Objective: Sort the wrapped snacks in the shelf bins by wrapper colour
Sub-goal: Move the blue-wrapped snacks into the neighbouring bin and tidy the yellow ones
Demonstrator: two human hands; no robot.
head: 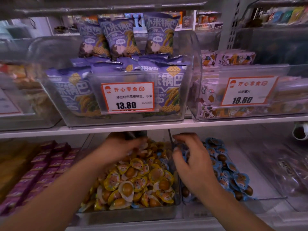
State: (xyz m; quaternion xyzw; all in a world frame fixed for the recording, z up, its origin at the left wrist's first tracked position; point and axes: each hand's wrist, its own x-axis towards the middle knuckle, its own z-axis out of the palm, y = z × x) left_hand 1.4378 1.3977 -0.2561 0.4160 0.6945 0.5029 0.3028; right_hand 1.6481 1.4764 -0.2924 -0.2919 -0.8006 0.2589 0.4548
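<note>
Below, hands [123,147] rummage glossy, rounded yellow-wrapped snacks [133,180].

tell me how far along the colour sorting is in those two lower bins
Mostly sorted: the left bin is nearly all yellow wrappers, the right bin blue. In hand: the left hand digs at the yellow pile's back, the right hand is over the blue pile. Left: a few blue wrappers remain along the yellow bin's right edge.
</note>
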